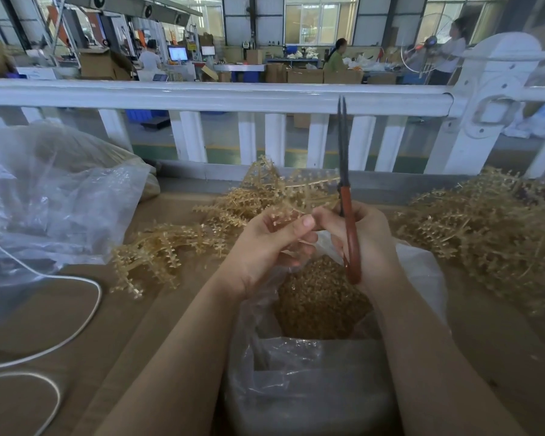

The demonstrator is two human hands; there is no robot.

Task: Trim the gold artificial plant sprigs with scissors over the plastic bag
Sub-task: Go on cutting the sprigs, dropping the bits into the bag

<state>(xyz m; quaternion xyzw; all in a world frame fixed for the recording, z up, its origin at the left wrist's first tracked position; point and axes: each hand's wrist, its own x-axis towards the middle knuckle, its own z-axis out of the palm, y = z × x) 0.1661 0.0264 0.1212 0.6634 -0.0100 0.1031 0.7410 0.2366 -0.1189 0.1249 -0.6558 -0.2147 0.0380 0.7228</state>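
Sprig: gold sprig (265, 190) pinched in my left hand (269, 247) over the plastic bag (422, 272)
Scissors: red-handled scissors (348, 221) — my right hand (359, 237) grips them, blades up and together

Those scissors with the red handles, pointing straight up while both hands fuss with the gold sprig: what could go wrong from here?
Three risks, as a judgement:
1. The right hand holds the scissors blades up while its fingertips meet the left hand at the sprig; a slip could nick a finger.
2. The sprig reaches well past the plastic bag, so trimmings may miss it.
3. The loose pile beside the bag could snag the blades.
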